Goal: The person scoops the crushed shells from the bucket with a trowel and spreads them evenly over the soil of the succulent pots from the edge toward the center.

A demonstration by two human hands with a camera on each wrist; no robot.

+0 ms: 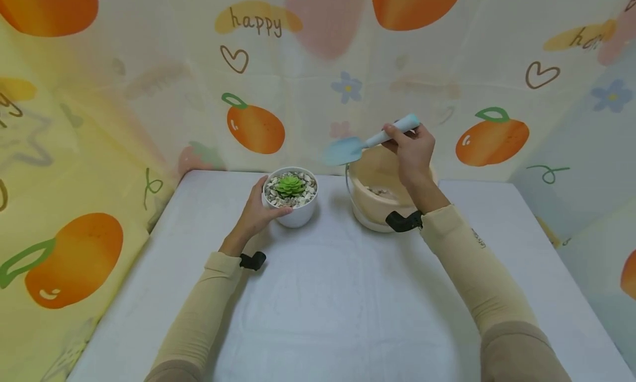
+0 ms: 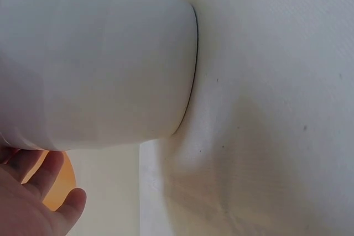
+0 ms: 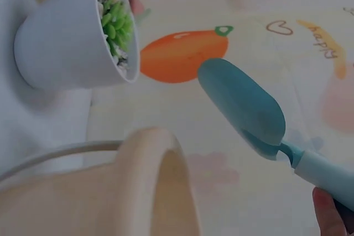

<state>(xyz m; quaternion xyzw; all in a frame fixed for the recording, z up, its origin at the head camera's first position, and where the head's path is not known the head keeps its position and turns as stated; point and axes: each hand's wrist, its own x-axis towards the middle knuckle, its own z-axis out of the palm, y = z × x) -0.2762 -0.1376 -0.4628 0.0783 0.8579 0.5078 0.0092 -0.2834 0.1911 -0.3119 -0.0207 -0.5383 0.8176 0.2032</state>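
Note:
On the white-covered table stands a white flower pot (image 1: 298, 217) with a green succulent (image 1: 290, 185) set among pale pebbles (image 1: 306, 196). My left hand (image 1: 254, 212) grips this pot at its left side, thumb across the front near the rim. A light-blue trowel (image 1: 346, 150) is held by its handle in my right hand (image 1: 415, 152), above a beige bucket (image 1: 371, 204). The blade points left toward the pot and hangs in the air, level with the bucket's far rim in the head view. Seen from the right wrist, the blade (image 3: 243, 103) carries nothing visible.
Some small pale bits (image 1: 380, 192) lie at the bottom of the bucket, just right of the pot. A thin bail handle (image 1: 349, 184) hangs down its left side. Behind the table (image 1: 318, 304) hangs a printed cloth (image 1: 308, 89) with oranges and hearts.

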